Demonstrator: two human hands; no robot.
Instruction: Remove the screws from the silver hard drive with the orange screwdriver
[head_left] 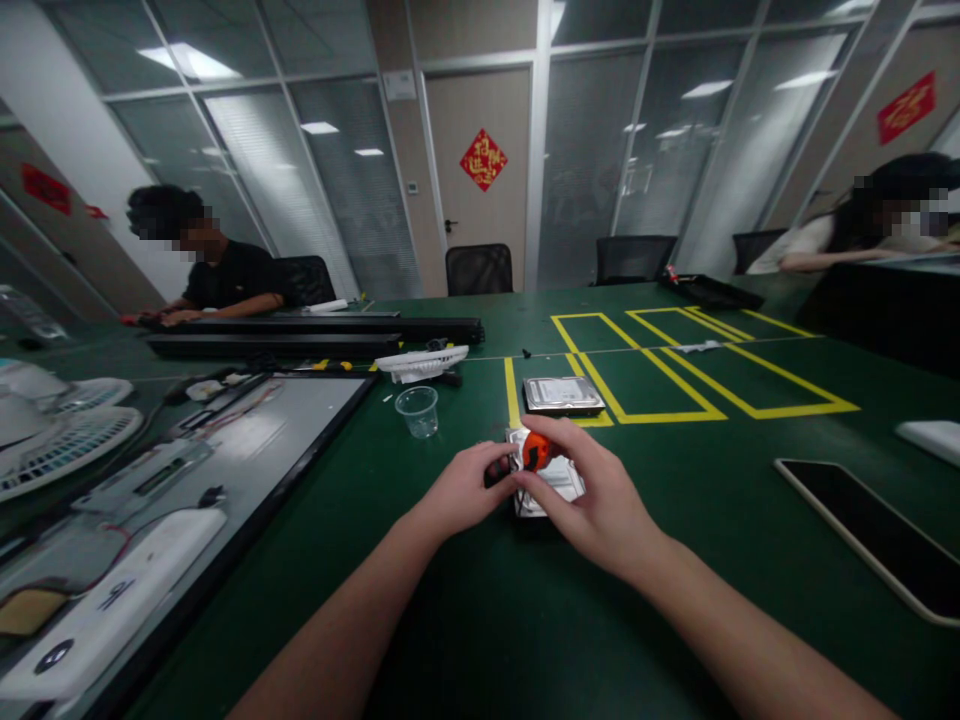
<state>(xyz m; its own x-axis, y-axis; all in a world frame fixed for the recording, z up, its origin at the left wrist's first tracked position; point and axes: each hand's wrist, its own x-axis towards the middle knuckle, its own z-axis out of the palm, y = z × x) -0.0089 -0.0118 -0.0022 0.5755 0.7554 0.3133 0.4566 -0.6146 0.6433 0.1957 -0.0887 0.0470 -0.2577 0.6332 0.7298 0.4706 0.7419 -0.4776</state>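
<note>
An orange and black screwdriver (535,453) is gripped by its handle in my right hand (600,495), thumb and fingers curved around it. Under it lies a silver hard drive (564,478), partly covered by both hands. My left hand (472,487) is closed at the drive's left edge, thumb and fingers drawn together by the screwdriver's shaft. What its fingertips pinch is too small to tell. Just beyond, a second hard drive (562,394) lies flat at a yellow-taped outline. A clear plastic cup (418,411) stands left of the drives.
An opened flat panel (262,450) with a white power strip (120,600) fills the left side. White fans (67,440) stand farther left. A phone (877,530) lies right. Black bars (322,335) and a white fan part (421,362) lie behind. Two people sit across the table.
</note>
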